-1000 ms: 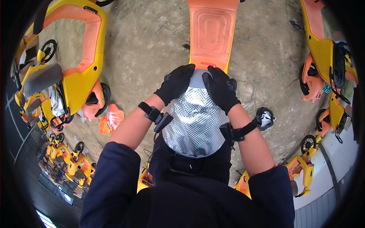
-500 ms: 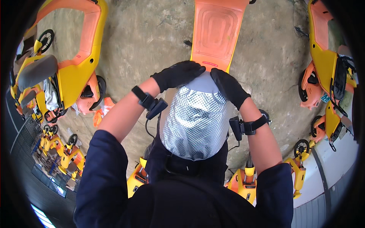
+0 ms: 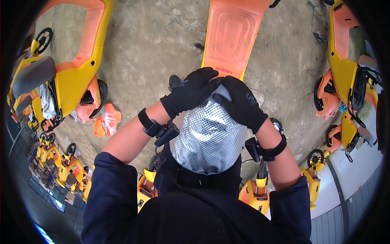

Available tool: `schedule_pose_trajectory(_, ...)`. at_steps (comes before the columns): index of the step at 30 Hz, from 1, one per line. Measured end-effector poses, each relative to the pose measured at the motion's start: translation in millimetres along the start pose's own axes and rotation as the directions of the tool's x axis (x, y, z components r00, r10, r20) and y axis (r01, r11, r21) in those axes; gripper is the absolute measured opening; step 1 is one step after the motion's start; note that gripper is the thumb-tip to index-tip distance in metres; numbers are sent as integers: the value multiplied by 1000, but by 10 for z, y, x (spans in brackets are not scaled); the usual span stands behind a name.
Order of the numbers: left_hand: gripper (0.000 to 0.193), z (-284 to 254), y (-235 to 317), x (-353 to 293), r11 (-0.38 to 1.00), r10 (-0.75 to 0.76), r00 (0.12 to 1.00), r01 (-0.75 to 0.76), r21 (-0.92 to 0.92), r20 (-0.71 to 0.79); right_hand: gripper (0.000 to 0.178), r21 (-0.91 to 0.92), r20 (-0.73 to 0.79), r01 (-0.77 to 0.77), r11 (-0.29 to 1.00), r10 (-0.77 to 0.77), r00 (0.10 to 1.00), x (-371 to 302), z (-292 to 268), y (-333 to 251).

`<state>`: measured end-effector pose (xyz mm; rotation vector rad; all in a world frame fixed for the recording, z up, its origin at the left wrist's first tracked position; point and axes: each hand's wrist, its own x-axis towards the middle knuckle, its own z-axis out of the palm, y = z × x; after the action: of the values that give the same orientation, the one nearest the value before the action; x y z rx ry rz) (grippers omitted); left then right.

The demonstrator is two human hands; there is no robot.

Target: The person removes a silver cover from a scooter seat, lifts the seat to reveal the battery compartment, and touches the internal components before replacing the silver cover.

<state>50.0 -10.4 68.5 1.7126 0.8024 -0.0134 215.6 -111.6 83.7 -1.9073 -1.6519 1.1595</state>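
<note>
Below me is a scooter seat with a shiny, textured silver seat cover (image 3: 209, 140) over it. Smooth grey material (image 3: 224, 92) shows at its narrow front end. My left hand (image 3: 191, 90), in a black glove, curls round the left side of that front end, fingertips pointing right. On the other side my right hand (image 3: 243, 101), gloved too, grips the edge, its thumb lying across the grey part. The two hands meet at the tip and hide the front rim. Just ahead lies the scooter's orange footboard (image 3: 230, 36) with yellow sides.
A yellow and orange scooter (image 3: 83, 77) stands close on the left, another (image 3: 341, 65) on the right. Orange plastic wrapping (image 3: 109, 120) lies on the concrete floor (image 3: 154, 36). More scooters (image 3: 73, 164) line the back left. A dark shoe tip (image 3: 174, 82) shows beside my left hand.
My hands have moved from lying along both sides of the seat's front to curling over its tip, closer together. Less grey material shows. My view has shifted slightly.
</note>
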Motion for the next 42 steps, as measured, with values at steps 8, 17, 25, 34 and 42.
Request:
schedule_pose_trajectory(8,36,-102,-486,-155,968,-205,963,226,-109,176,24,284,-129,-317,905,363,923,-394,24,450)
schedule_pose_trajectory(17,29,50,-480,-250,917,-151,989,142,372,-5,28,106,-204,-323,940,339,918,-432,31,433)
schedule_pose_trajectory(25,37,30,-403,-91,988,-102,964,71,135,246,23,300,-255,-193,934,273,928,-469,169,562)
schedule_pose_trajectory(34,44,94,-66,-153,997,-20,998,25,77,-66,43,80,-343,-76,994,99,934,-461,118,31)
schedule_pose_trajectory(42,31,127,-170,-166,992,78,989,-64,110,-125,28,192,-450,-72,979,153,880,-387,174,142)
